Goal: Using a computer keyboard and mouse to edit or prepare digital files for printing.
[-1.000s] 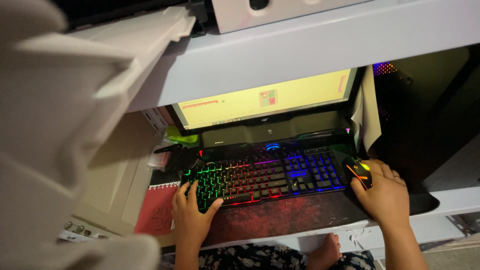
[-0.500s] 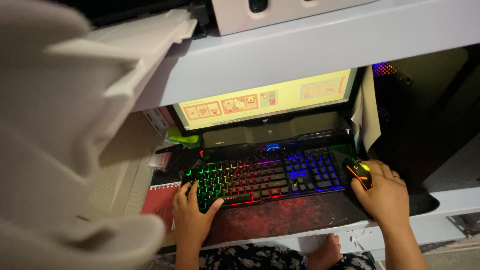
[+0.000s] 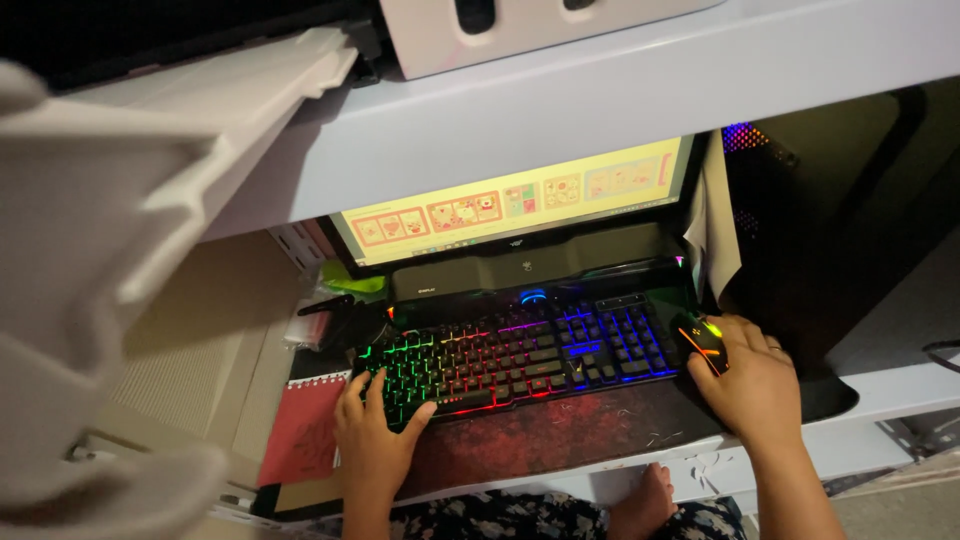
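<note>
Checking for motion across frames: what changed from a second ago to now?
Only the monitor changed: a mostly blank yellow page filled with rows of picture tiles. Left hand stays on the backlit keyboard, right hand stays on the mouse. Nothing grasped or released.

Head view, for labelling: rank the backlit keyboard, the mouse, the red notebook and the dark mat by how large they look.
1. Dark mat, spreading under the others.
2. Backlit keyboard.
3. Red notebook, partly hidden, so less sure.
4. Mouse, mostly covered by the right hand.
</note>
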